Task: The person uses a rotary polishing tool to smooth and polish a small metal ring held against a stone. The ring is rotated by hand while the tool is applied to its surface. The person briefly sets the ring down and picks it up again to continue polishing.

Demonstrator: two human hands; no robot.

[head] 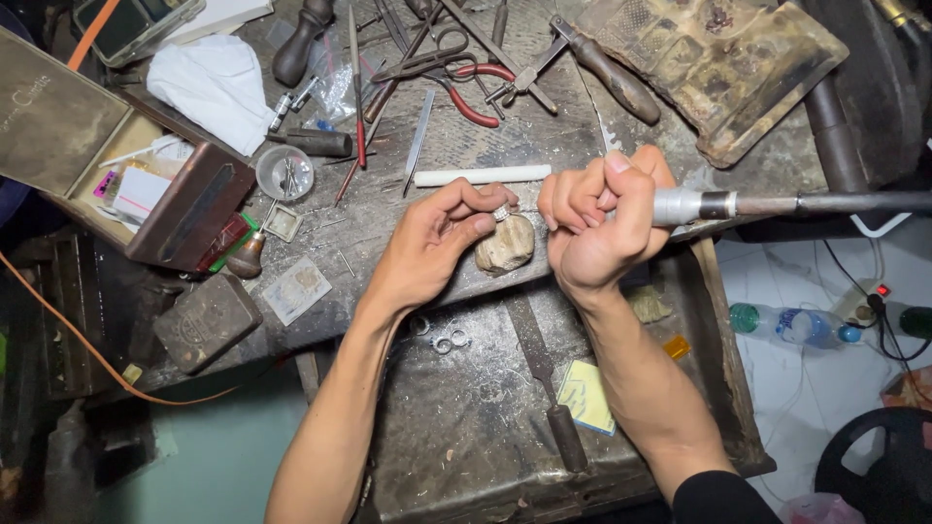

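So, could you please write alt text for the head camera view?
The left hand pinches a small ring against a stone block while the right hand holds a rotary tool to it, over a cluttered workbench with pliers.

The worn, grey, scratched metal-topped desk (544,136) carried a white cylindrical rod (482,176), red-handled pliers (456,87), a slim flat metal file (418,138), a crumpled white cloth (216,85) and a small round clear dish (284,173), all scattered near one another. A rough tan lump of stone (505,245) sat at its front edge, just beside an open brown box (116,165) stood a small square metal frame (282,222). Below, the dented grey metal tray (466,417) held several small silver rings (445,338), a dark-handled tool (549,388) and a pale yellow card (587,396).
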